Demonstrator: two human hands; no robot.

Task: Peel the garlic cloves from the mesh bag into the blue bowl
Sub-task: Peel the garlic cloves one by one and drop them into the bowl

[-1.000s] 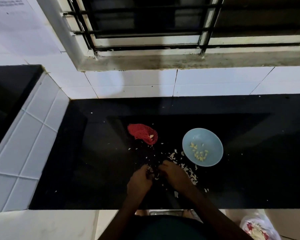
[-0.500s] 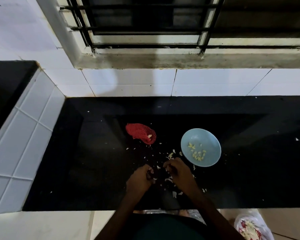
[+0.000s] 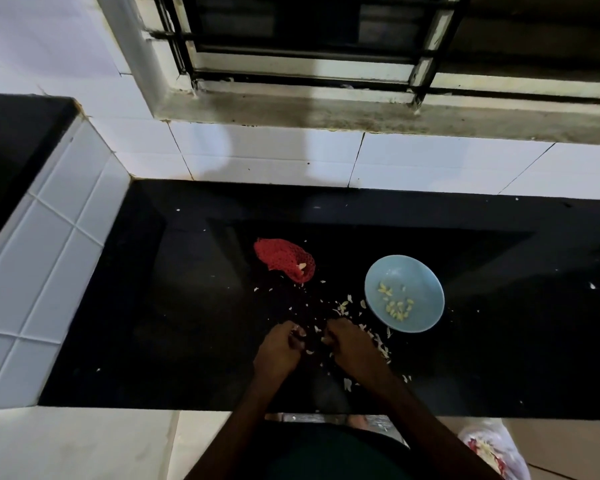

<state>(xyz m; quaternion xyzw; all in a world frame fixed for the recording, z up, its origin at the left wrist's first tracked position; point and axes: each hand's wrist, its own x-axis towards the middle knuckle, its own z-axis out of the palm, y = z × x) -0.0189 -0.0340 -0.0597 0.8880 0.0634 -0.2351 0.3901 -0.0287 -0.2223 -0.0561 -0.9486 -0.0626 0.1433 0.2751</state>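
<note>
Fingers curled, the right hand (image 3: 352,344) pinches a pale clove (image 3: 324,339) over the worktop (image 3: 187,306); whether the curled left hand (image 3: 278,348) holds anything I cannot tell. The mesh bag (image 3: 281,258) lies beyond them, the blue bowl (image 3: 421,278) just to the right; the clove could slip and vanish among the loose skins (image 3: 378,342)

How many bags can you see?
2. The red mesh bag lies on the black counter, left of the blue bowl. A plastic bag sits at the bottom right, below the counter's edge, partly cut off by the frame.
</note>
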